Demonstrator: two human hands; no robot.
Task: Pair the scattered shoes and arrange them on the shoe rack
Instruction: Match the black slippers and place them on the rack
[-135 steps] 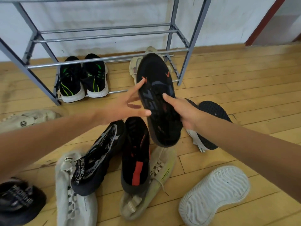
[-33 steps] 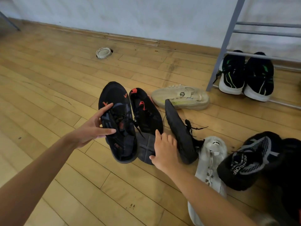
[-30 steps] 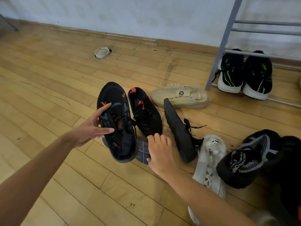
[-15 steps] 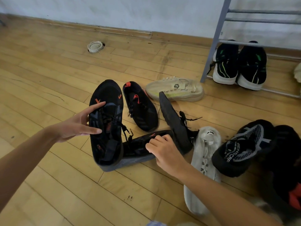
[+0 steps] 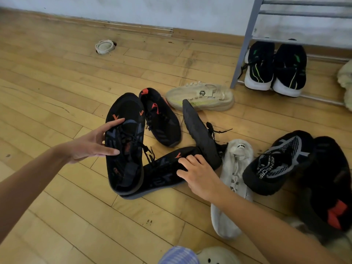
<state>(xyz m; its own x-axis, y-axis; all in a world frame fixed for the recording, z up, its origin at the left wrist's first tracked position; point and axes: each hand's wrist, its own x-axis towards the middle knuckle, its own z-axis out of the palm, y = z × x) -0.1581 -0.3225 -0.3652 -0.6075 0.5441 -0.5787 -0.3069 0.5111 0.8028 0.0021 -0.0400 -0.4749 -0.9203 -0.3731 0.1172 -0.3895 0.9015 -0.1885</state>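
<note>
My left hand grips a black sneaker with orange marks, held just above the wooden floor. Its matching black sneaker lies on its side beneath it, and my right hand is closed on that one's upper edge. Around them lie a black shoe with red tabs, a dark shoe standing on its edge, a beige sneaker, a pale grey sneaker and a black-and-grey knit shoe. The grey metal shoe rack stands at the top right.
A black pair with green stripes sits on the rack's bottom bars. Another black shoe with a red patch lies at the right edge, and a pale shoe peeks in beyond the rack. A small round beige object rests near the wall.
My right hand pulled the second black-and-orange sneaker out and turned it on its side under the one in my left hand. The view shifted slightly left and down.
</note>
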